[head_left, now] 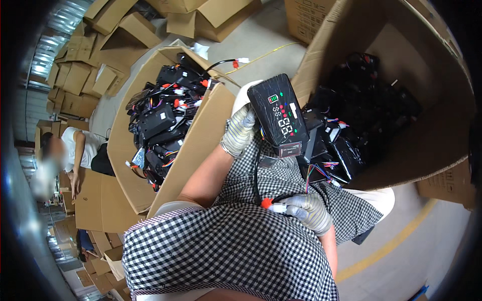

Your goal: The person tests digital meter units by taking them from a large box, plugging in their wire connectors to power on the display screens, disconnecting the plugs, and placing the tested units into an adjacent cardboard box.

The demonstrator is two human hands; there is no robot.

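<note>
My left hand [238,131], in a striped knit glove, is closed round the left edge of a black display unit [266,110]. The unit is tilted, its face up, with printed digits, a battery symbol and coloured marks. A black cable [257,173] hangs from it down to my lap. Low in front of me, my gloved right hand [312,214] is closed at a white cable connector [278,207] with a red part [266,203] at its end. Several black units [344,155] with coloured wires rest just beyond my right hand, partly on my checkered apron [226,251].
An open carton [123,165] full of black units and wires stands left of me. A large carton [321,45] with more black units opens at the right. Another person [85,145] is at the far left, near a flat-topped box [95,195]. Empty cartons [78,75] are piled behind.
</note>
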